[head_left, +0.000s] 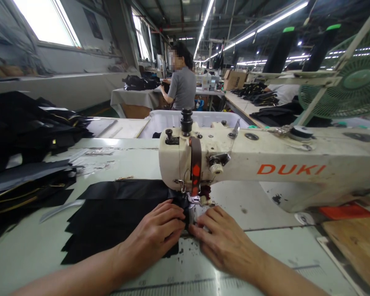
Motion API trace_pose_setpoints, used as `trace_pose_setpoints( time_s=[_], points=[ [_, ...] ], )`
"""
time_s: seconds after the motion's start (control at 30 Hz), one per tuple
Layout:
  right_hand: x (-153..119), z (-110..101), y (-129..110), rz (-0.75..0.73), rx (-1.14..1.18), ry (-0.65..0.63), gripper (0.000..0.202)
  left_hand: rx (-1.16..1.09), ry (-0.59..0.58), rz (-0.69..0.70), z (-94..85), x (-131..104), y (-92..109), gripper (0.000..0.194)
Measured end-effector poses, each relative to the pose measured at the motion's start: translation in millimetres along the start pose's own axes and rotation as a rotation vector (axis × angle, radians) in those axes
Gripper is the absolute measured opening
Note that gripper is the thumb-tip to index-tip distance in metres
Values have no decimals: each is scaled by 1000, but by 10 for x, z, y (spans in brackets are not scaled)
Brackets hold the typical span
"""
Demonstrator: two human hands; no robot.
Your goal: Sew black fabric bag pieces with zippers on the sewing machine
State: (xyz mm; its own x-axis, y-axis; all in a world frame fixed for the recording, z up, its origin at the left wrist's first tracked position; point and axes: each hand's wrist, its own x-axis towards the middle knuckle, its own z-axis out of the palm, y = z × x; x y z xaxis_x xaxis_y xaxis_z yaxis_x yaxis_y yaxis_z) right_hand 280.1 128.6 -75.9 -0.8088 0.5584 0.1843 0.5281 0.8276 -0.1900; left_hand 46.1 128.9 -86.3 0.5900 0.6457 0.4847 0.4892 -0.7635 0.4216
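A black fabric piece (120,218) with layered, stepped edges lies on the sewing machine bed, its right edge under the presser foot (195,200). My left hand (158,232) rests on the right part of this fabric, its fingers bent together and gripping near the edge. Just right of the edge is my right hand (223,238), thumb and forefinger closed on the fabric's margin in front of the foot. The white sewing machine (234,152) stands over the work. The needle tip cannot be made out.
Piles of black pieces with gold zips (27,193) lie at the left. A pale curved strip (60,209) sits beside the fabric. Behind the machine stands a white bin (156,119); farther back, a person in grey (185,86) works. A green fan (354,78) stands at right.
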Motion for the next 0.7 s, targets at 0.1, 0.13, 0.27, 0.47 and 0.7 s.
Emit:
trace_pose_setpoints(
  time_s=[0.1,0.13,0.27,0.47,0.7],
  points=[
    [5,9,1,2,8,0,30,6,25,-5,1,20,3,13],
    [6,10,3,2,7,2,29,11,25,6,-4,28,8,13],
    [6,12,14,-8,-1,17,29,29,-10,64,-20,49,23,13],
    [19,3,11,-24,-5,1,30,-9,60,-34,27,43,17,12],
    [14,30,12,-35,-18,25,27,11,-27,12,-14,39,48,14]
  ],
)
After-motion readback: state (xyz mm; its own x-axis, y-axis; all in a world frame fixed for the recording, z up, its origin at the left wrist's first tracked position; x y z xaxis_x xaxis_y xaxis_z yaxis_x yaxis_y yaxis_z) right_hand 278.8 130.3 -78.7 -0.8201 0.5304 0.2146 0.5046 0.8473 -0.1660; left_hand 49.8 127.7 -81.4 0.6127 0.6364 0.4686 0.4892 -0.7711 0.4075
